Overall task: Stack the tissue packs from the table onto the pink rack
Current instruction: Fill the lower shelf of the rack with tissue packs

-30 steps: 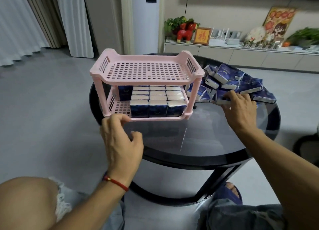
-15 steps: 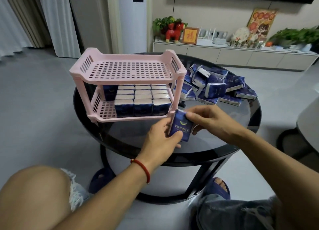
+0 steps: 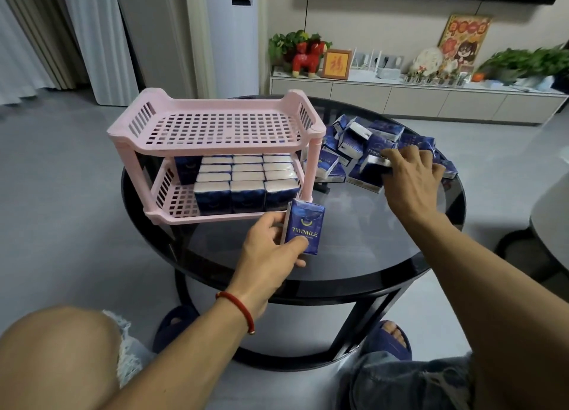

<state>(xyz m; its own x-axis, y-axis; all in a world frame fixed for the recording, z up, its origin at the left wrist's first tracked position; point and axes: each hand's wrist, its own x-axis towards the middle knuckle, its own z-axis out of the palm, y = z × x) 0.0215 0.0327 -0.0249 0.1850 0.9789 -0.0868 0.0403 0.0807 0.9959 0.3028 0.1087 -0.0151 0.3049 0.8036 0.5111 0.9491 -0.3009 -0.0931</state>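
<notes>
Gripping one blue tissue pack (image 3: 303,226) upright between thumb and curled fingers, the left hand (image 3: 271,249) hangs just above the glass of the round black table (image 3: 354,255). The pack's printed face, reading TWINKLE, is turned toward the camera, the thumb pressing its lower edge. Just beyond that grip, and a little to its left, stands the pink rack (image 3: 215,151); the pack's top edge sits right in front of the rack's near right leg, level with the lower shelf. That lower shelf already carries rows of stacked packs (image 3: 246,182) filling its right and middle parts, with bare grid showing at the left end. The upper shelf shows only its pink grid.

Farther off to the right of the held pack, the right hand (image 3: 411,175) lies palm down on the loose heap of packs (image 3: 369,145) at the table's far right side. Its fingers curl over a white-ended pack (image 3: 374,165) at the heap's near edge, though whether that pack is truly clasped or only touched I cannot tell. A red cord bracelet (image 3: 237,308) circles the left wrist.
</notes>
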